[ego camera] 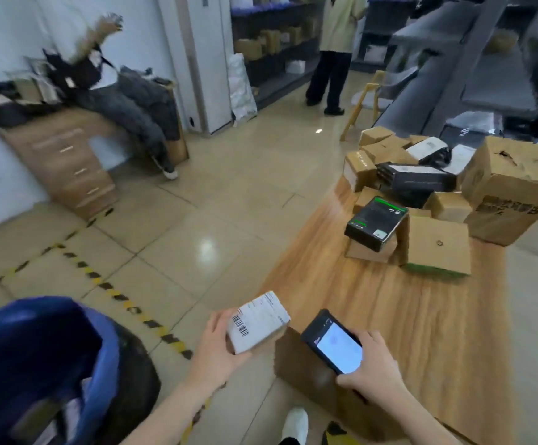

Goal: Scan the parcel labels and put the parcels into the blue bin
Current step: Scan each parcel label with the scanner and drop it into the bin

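1. The left hand (216, 345) is clamped on the parcel (258, 321) at lower centre of the frame. The thumb lies on its near side and the fingers curl beneath, so it hangs in the air just off the table (421, 332) edge.
2. The parcel is tilted so that its white label (261, 311) faces up and toward the scanner (336, 345). The barcode (240, 326) sits at the label's left end (close to the thumb, yet uncovered), which leaves it free to be read.
3. The right hand (373, 364) is closed round the scanner's near end, with the lit screen upward for the person to see. Its far end points at the parcel, just beside it and not touching.
4. Judging by this pose, the step in hand is the scan itself; the parcel is not yet in the bin (30, 342).
5. The bin stands at lower left with its mouth open, on the same side as the hand that carries the parcel (so a swing left should do, without a change of hands). Pale shapes lie inside, too blurred to name.
6. A pile of boxes (421, 187) waits at the table's far end, upper right, well apart from both hands, so much of the task seems left.
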Available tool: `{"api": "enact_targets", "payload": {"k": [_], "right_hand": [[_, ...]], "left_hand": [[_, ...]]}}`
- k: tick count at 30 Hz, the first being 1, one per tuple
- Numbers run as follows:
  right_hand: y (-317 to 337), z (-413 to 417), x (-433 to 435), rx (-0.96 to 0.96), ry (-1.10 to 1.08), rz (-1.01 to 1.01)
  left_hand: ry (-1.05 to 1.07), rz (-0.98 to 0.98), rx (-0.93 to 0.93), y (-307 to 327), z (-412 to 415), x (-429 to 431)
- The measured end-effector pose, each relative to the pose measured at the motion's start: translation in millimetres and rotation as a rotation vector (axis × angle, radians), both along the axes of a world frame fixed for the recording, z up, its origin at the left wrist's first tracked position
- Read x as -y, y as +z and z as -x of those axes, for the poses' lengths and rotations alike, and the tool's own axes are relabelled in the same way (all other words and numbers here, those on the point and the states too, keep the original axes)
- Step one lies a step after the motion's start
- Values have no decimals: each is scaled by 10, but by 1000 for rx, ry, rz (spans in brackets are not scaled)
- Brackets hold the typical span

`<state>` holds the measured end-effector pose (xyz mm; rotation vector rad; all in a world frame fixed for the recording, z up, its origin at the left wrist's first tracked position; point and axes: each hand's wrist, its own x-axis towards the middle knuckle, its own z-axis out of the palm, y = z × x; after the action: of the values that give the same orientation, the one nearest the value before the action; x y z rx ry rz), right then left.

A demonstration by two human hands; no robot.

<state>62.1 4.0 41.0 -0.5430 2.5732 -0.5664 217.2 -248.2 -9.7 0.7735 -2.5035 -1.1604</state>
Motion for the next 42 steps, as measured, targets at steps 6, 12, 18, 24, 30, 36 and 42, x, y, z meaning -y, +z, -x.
{"api": "enact_targets", "payload": {"k": [6, 12, 18, 24, 30, 36, 42], "right_hand": [[-186, -760, 1151, 81, 321, 34], [-207, -1391, 2355, 130, 559, 21], [-415, -2077, 3780, 227, 648, 27], [-1011, -2889, 5286, 388, 659, -53], [-2141, -3491, 6335, 454, 614, -202], [-3575, -3788, 6925, 535, 586, -357], [-4847, -3913, 7257, 513, 639, -443]], "left_hand": [[362, -18, 37, 24, -1535, 538], [700, -82, 167, -271, -2676, 1133], [979, -203, 241, -712, -3494, 2126], [1156, -314, 416, -1329, -4050, 3182], [1215, -363, 568, -2334, -4138, 3979], [1285, -425, 585, -3625, -4133, 4578], [1280, -470, 549, -4824, -4217, 4945]]}}
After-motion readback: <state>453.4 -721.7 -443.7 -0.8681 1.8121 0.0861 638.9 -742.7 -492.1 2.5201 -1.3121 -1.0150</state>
